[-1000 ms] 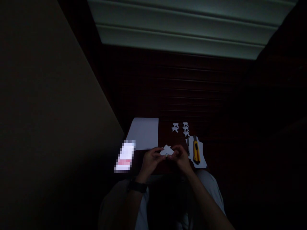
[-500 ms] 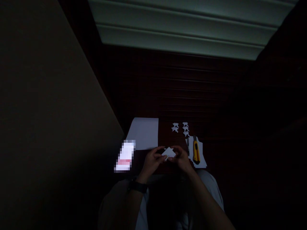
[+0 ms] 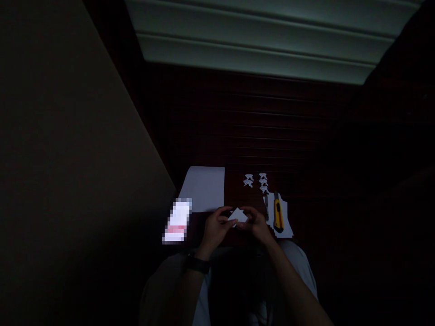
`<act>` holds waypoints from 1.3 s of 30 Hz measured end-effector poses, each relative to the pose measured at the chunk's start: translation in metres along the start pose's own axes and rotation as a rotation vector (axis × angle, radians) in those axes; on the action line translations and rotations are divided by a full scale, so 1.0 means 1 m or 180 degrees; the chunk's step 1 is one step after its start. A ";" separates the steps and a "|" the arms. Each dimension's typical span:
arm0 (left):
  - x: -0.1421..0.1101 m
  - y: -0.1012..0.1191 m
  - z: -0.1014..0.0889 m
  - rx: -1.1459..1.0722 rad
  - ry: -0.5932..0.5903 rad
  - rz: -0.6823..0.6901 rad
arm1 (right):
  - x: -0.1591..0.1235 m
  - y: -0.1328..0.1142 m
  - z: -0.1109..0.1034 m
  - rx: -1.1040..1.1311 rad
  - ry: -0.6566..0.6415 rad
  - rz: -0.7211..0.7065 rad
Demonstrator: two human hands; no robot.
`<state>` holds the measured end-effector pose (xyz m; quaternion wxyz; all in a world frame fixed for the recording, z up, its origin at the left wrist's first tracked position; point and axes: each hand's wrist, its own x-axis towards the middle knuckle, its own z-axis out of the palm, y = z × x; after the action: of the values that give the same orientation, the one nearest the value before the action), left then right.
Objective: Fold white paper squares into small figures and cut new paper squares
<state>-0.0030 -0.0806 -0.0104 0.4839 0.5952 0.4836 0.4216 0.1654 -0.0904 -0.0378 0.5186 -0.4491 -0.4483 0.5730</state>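
Between my two hands is a small piece of folded white paper [image 3: 238, 216], its peak pointing away from me. My left hand [image 3: 216, 225] grips its left side, thumb on the near face and fingers behind. On the right side my right hand [image 3: 257, 225] pinches the same paper, with the thumb low on its near edge. The fingertips behind the paper are partly hidden. Beyond my hands lie several small folded paper figures [image 3: 263, 182] in two columns on the dark table [image 3: 234, 192].
A large white paper sheet [image 3: 205, 188] lies at the left, with a bright pixelated screen [image 3: 177, 221] nearer me. To the right, a yellow utility knife [image 3: 278, 215] rests on a stack of white paper [image 3: 288, 230]. A pale wall [image 3: 84, 136] rises at the left.
The folded paper has shifted slightly to the left, and its peak sits a touch farther from me. Both hands keep their hold with small finger movements.
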 end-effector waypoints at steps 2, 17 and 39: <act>0.000 -0.001 0.001 0.0068 0.0040 0.0022 | 0.000 -0.002 0.000 -0.0110 0.0004 -0.0133; 0.003 -0.012 0.004 -0.0075 -0.0298 0.0040 | -0.001 -0.002 0.001 0.0199 0.0082 0.0322; 0.002 -0.006 0.002 0.0433 -0.0217 0.0340 | 0.001 -0.003 0.000 -0.0293 0.0227 -0.0098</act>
<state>-0.0021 -0.0783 -0.0170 0.4354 0.6657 0.4619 0.3924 0.1655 -0.0896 -0.0351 0.5218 -0.4856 -0.4623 0.5273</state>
